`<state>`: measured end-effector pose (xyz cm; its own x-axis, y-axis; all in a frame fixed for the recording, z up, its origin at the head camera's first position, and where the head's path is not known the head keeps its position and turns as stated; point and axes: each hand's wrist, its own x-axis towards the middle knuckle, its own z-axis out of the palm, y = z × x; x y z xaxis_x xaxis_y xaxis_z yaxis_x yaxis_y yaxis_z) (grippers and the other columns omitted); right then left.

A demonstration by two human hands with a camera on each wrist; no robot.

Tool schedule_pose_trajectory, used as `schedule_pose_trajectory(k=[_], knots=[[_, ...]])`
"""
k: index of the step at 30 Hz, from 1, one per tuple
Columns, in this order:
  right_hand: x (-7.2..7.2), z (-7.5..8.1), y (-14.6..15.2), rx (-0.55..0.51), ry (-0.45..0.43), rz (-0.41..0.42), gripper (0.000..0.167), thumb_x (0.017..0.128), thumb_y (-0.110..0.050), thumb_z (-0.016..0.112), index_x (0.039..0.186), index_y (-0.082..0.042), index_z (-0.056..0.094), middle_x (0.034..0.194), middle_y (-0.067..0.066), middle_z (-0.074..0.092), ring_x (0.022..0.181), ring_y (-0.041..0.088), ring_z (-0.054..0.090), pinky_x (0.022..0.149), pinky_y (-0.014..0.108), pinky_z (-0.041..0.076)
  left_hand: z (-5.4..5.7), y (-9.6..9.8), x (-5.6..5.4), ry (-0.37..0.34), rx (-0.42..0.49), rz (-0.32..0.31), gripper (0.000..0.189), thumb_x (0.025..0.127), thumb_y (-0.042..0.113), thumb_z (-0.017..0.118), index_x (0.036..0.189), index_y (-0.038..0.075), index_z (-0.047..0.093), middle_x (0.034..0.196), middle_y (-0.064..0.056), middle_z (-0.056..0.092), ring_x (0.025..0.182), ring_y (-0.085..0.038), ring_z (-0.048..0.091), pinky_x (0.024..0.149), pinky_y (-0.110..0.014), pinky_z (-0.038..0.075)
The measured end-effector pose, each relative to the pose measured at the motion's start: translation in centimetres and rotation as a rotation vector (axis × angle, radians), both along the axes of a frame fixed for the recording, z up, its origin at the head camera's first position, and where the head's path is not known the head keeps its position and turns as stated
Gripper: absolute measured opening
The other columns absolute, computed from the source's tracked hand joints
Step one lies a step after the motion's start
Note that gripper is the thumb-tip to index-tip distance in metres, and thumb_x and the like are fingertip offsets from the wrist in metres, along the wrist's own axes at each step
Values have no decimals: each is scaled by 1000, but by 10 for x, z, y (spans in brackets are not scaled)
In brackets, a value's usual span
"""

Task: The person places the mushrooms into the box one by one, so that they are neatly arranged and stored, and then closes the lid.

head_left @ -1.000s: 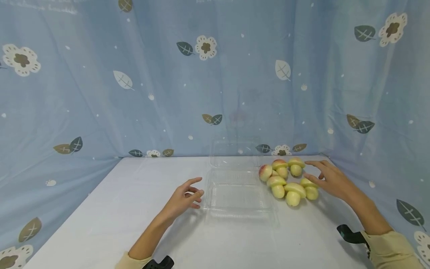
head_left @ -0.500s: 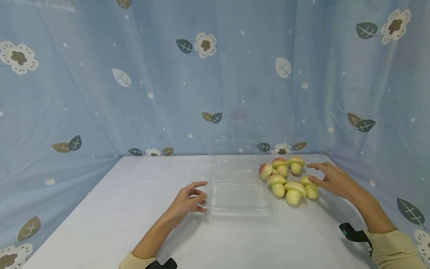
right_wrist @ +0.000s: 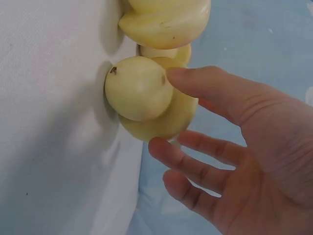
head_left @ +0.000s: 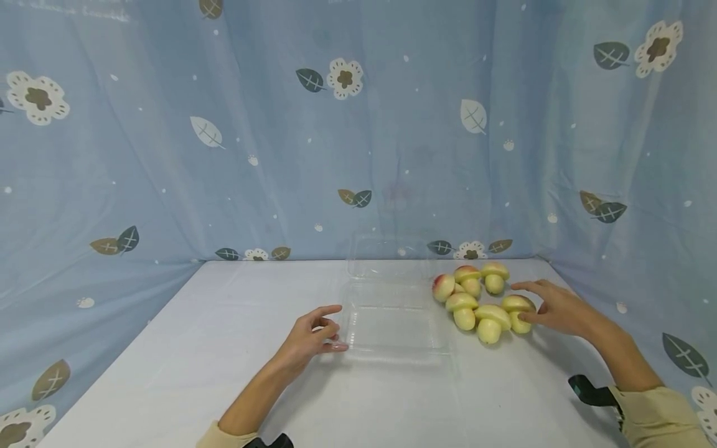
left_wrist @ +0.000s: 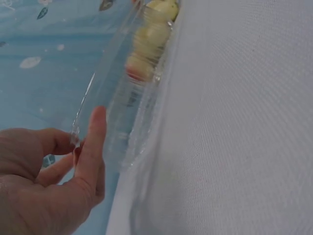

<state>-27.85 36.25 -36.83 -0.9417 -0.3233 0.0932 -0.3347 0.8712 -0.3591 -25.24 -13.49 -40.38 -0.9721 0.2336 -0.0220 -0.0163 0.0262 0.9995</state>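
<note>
A clear plastic container lies unfolded on the table, its lid raised at the back. My left hand is at its left side; in the left wrist view, thumb and finger pinch the rim. To the right sit several yellow-green mushroom-shaped pieces, some with red-blushed caps. My right hand is at the rightmost mushroom-shaped piece. In the right wrist view, the thumb is against its round stem, while the other fingers lie loosely beside the cap, not closed round it.
Next to the rightmost piece stands another mushroom-shaped piece, with more of them close to the container's right side. White cloth covers the table. A blue patterned curtain hangs along the back and sides.
My left hand has moved right to the container and taken hold of its rim; the container has shifted slightly left. My right hand has come down, its thumb now at the rightmost piece's stem.
</note>
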Motion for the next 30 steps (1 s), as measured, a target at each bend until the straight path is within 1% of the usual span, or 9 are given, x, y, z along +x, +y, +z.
schedule_pose_trajectory(k=[4,10,15,21,30], knots=[[0,-4,2,-35,-36,28,73,82,-34,78,141,-3,48,132,37,45,75,10,58,58,23,48,0,1,2,-6,2,-5,51,93,-5,53,143,-3,44,97,-8,46,83,-17,56,82,-39,61],[-2,-9,3,-59,-34,75,77,77,-32,82,139,-2,49,130,31,49,78,8,57,59,22,48,3,2,6,2,9,-5,49,96,-4,50,144,-2,42,93,-6,44,79,-15,52,82,-42,61],[-3,-11,2,-53,-24,79,82,72,-30,86,139,-1,48,125,27,53,79,9,57,59,21,48,3,2,8,0,12,5,49,96,-3,50,145,-1,42,94,-6,44,81,-15,51,83,-42,61],[-3,-9,0,-25,-20,72,85,71,-31,86,140,-1,46,118,22,56,80,12,57,59,22,46,1,2,6,-7,35,2,50,96,-2,51,144,-1,42,94,-6,45,83,-15,52,84,-43,61],[-6,-12,1,-18,-10,91,83,72,-32,86,138,0,46,113,18,58,79,13,56,59,22,45,-3,-3,3,0,8,-10,52,94,3,56,144,0,44,94,-5,49,81,-16,56,80,-38,62]])
